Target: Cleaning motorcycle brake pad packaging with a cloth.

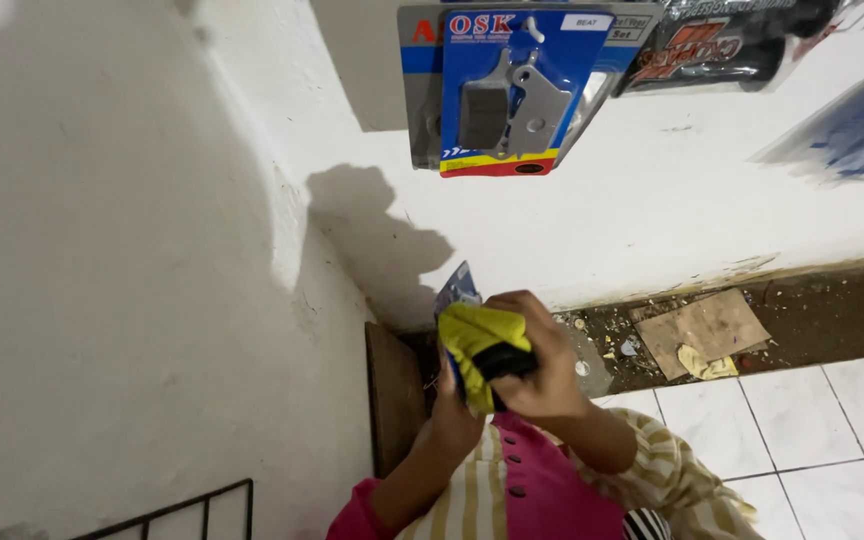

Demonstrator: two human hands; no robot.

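Yellow cloth: crumpled, gripped by right hand | left hand grips blue packet

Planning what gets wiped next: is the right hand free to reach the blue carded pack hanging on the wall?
Probably not: the right hand is gripping a yellow cloth, and the blue carded pack hangs well above it.

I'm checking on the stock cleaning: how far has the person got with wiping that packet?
Done: cannot tell; no wiped packets are set aside. In hand: the left hand holds a blue packet while the right hand presses a yellow cloth on it. Left: the hanging blue packets above remain untouched.
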